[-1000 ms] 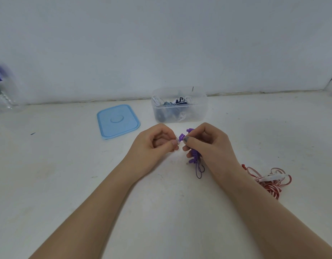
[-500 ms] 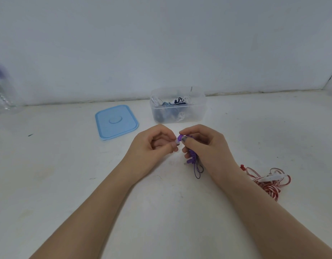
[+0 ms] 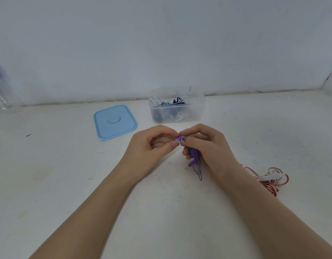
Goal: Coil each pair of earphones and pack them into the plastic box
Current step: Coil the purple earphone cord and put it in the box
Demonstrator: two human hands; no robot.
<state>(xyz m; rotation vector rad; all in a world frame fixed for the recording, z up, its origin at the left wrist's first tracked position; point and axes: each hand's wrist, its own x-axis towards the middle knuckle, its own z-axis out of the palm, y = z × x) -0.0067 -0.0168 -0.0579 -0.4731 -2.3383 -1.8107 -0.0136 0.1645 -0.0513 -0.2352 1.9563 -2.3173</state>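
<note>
Pinching the purple earphones with both hands, just in front of the box. Compared with a second ago: purple earbud that stuck up above right fingers no longer visible; hands drawn closer, fingertips now almost touching. Loose cord loop under right hand about the same length, plug tip showing at its left side. Reads as: coil nearly finished, end piece being tucked or secured; packing of this pair not yet begun.

Left hand: fingers curled, thumb and forefinger nipping a small purple end piece at the meeting point of the hands. Right hand: curled round the bundled cord, thumb pressing the same end piece from the other side. Bundle sits inside right palm, tail hanging below it toward table; whether tail touches table, cannot tell.

Box open, holding white, blue and dark earphones already. Lid flat on table left of box, apart from it. Red earphones uncoiled on table, right of right forearm. Remaining, by judgement: drop purple pair in, then coil red.
</note>
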